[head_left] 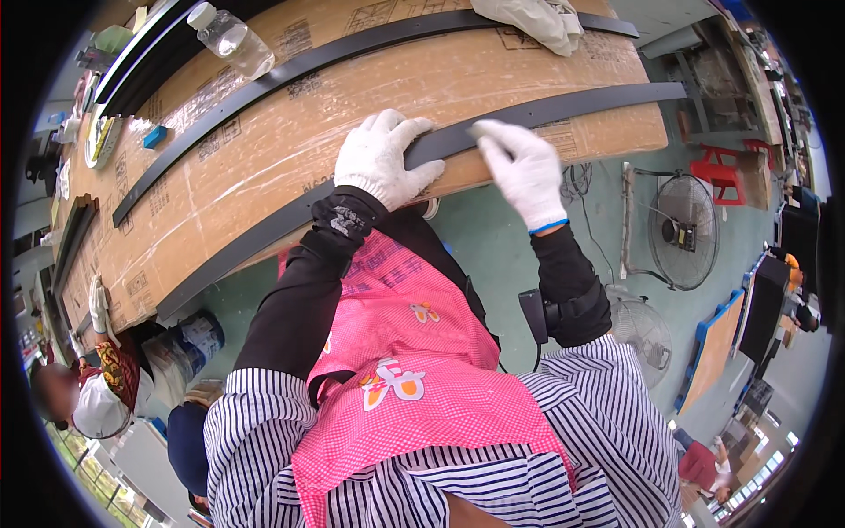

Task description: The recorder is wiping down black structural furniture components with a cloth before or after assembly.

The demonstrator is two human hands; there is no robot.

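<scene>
Because the nearer dark strip [453,141] lies along the near edge of the cardboard-covered table [290,145], an off-centre push could slide it off toward the floor [493,238]. Left hand [377,160] straddles it, thumb spread from fingers, clamping can't be told; a light hold could let it skew. Right hand [524,169], blurred, sits beside it, fingers bunched, thumb slightly apart, grip unclear; a careless swipe could scuff it.

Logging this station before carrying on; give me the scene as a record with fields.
Left hand: gloved, resting on near strip
Right hand: gloved, blurred, at near strip's edge; contact unclear
Near strip: dark, along near edge of cardboard
Far strip: dark, white bundle on it
Bottle: clear, beside far strip
Blue block: on cardboard, beyond far strip
</scene>
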